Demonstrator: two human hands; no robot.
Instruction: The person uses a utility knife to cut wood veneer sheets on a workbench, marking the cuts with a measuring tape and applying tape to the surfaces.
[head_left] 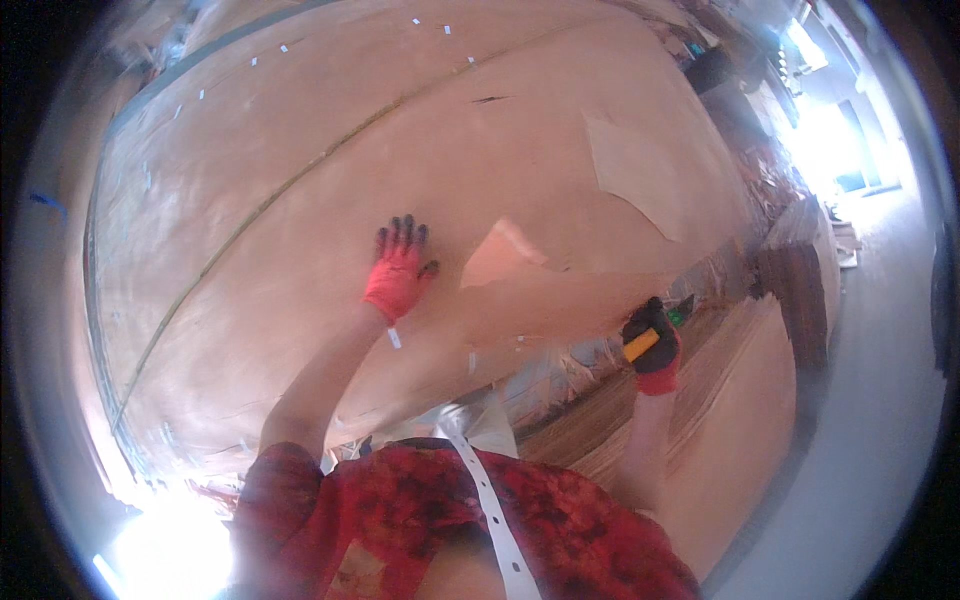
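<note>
The right hand (662, 352), in a red glove with dark fingers, has its grip closed around a yellow handle (641, 345). A green bit (683, 311) shows just beyond the fingers (whether it belongs to the same tool, I cannot tell). This hand is by the near right edge of a large tan sheet (300, 300), above a stack of brown sheets (730, 380). The left hand (400, 268), gloved the same way, has its grip spread, palm down and fingers pointing away from the body, on the tan sheet left of its middle.

Between the hands, nearer the left one, a brighter orange patch (497, 260) shows on the sheet; farther off to the right is a paler, straight-edged patch (635, 175). A long thin line (290, 183) curves across the sheet beyond the left hand, and a short dark split (490, 99) lies past it. Small white bits (416, 21) dot the far part.

Closest to the camera are a red mottled shirt (560, 520) and a white strap with holes (490, 500). Grey floor (880, 300) runs along the right, below a glaring bright opening (825, 135).
</note>
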